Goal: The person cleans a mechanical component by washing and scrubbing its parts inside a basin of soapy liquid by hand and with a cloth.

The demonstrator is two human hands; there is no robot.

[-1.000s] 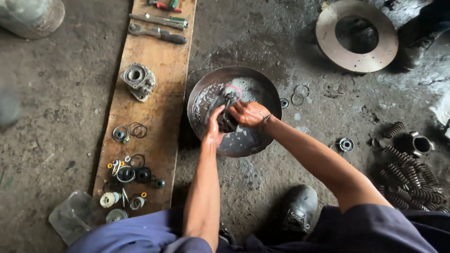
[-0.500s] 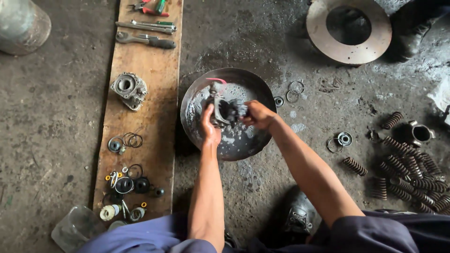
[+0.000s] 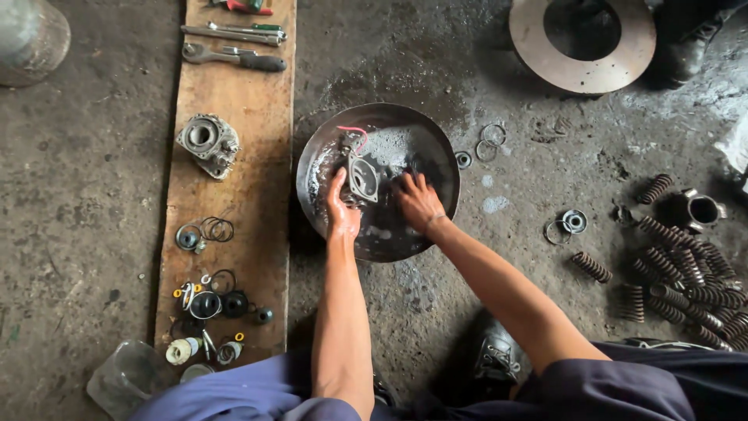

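Grimy concrete floor is surrounding the metal basin (image 3: 312, 187). Inside it, the left hand (image 3: 341, 214) is gripping a small metal housing (image 3: 362, 178) while the right hand (image 3: 417, 201), fingers spread, is dipping beside it; a firm grip on the slippery part seems wise.

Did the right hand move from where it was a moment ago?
Yes. The right hand dropped from beside the metal part onto the wet bottom of the pan.

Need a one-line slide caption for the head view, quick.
Left hand holds a metal part in a liquid-filled basin; right hand dips beside it.
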